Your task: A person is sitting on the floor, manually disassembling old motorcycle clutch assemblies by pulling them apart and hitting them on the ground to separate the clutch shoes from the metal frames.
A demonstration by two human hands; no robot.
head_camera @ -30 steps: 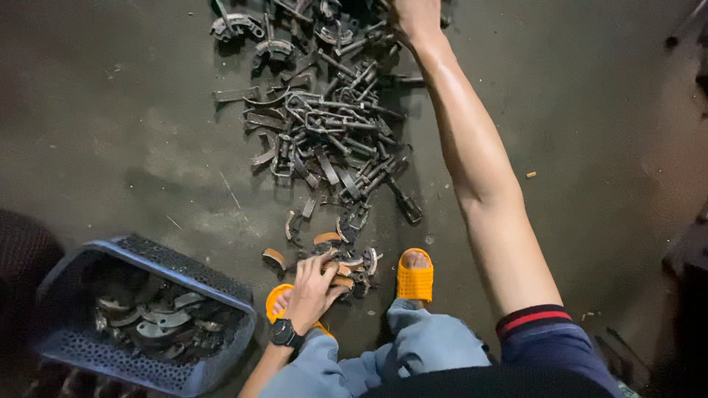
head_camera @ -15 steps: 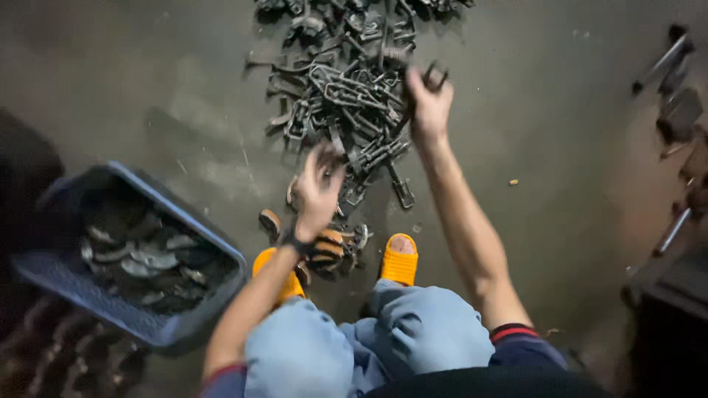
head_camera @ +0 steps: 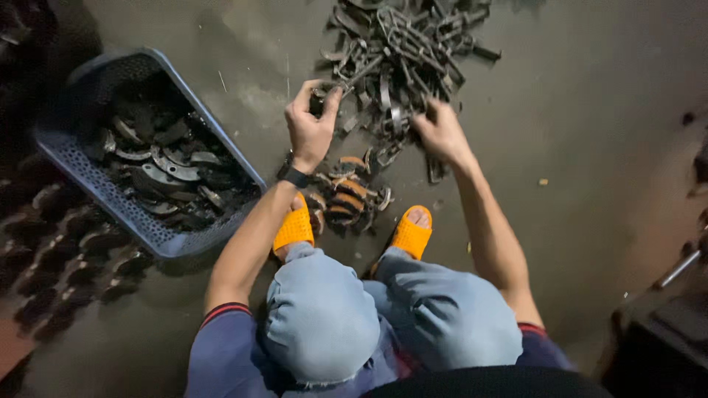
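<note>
Left hand: the left hand [head_camera: 310, 129] is curled at the near left edge of the scrap pile, fingers and thumb closed round a small dark metal part [head_camera: 318, 99]; what kind of part it is can't really be made out.
Right hand: the right hand [head_camera: 440, 133] is laid palm-down on the near right side of the pile, fingers pushed in among the pieces. Whether anything is actually gripped can't be told, since the fingertips are buried.
Scrap pile: a tangle of dark metal clips, springs and curved bits [head_camera: 402, 55] is spread over the floor just beyond both hands, touched by both.
Small heap: a few rusty curved brake-shoe-looking pieces [head_camera: 350, 195] are stacked just below the left wrist, between the two feet.
Wrist: a dark watch [head_camera: 296, 177] is worn on the left arm.
Feet: orange slippers [head_camera: 411, 234] are worn, planted just beside the small heap.
Crate: a blue plastic basket [head_camera: 88, 173] is set well to the left, part-filled with curved metal pieces.
Floor: dull grey concrete [head_camera: 590, 147], looks a bit grimy.
</note>
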